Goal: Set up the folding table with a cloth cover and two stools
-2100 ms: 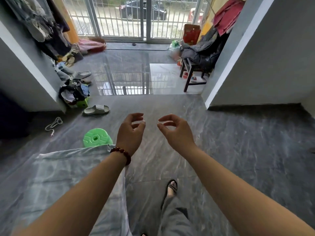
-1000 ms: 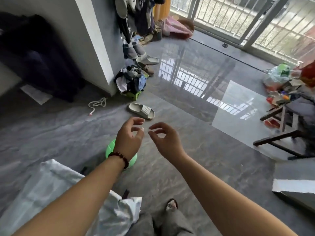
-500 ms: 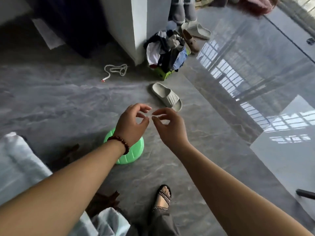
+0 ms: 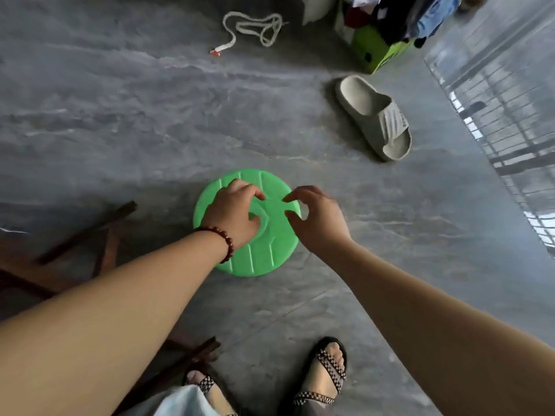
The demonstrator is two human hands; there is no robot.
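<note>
A flat, round green stool (image 4: 258,259), folded down, lies on the grey floor in the middle of the head view. My left hand (image 4: 234,211), with a bead bracelet on its wrist, is on top of it, fingers and thumb curled into the central recess. Over the stool's right rim is my right hand (image 4: 318,217), fingers loosely curled and blurred; I cannot tell whether it touches. Dark wooden table legs (image 4: 90,232) show at the left. A corner of pale cloth (image 4: 180,400) hangs at the bottom edge.
A grey slipper (image 4: 375,115) lies on the floor beyond the stool to the right. A white cord (image 4: 252,25) and a green box (image 4: 378,49) heaped with clothes are at the top. My sandalled feet (image 4: 324,373) stand just below the stool.
My view has tipped down and closer to the floor. Both hands dropped from the air onto the green stool, the left one reaching its centre.
</note>
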